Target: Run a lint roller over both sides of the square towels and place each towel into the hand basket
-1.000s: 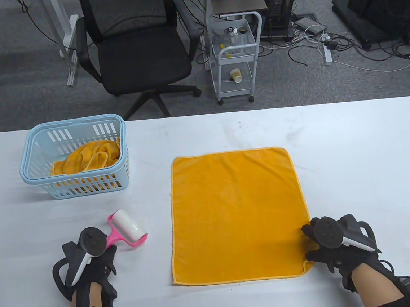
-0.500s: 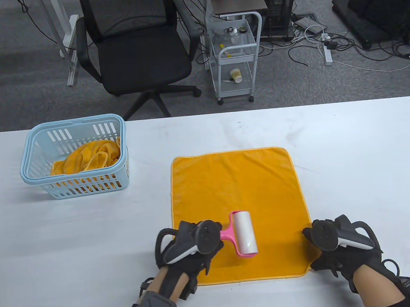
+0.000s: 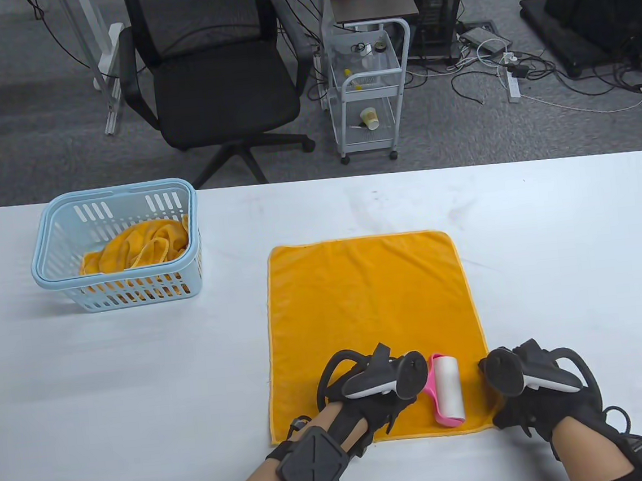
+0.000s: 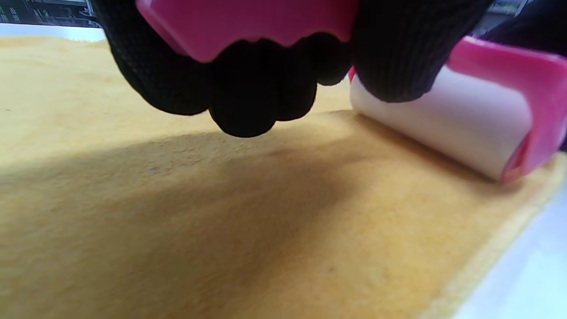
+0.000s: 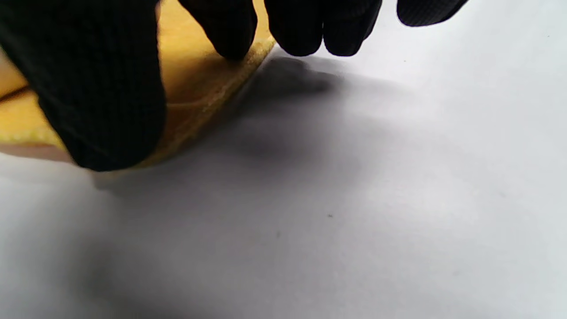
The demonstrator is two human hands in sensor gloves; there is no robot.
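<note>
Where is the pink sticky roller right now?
In the table view the lint roller sits on the near right part of the flat orange towel. The left hand grips its handle, and the right hand is just to its right.

Pink lint roller (image 3: 447, 389) lies on flat orange towel (image 3: 367, 304) near blue basket (image 3: 63, 276)

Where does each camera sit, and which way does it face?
Table view: above, facing down; both gloved hands, left hand, right hand.
Left wrist view: low, along the towel; fingers grip the lint roller.
Right wrist view: low over the table; fingertips on the towel's corner.
All share the towel.
</note>
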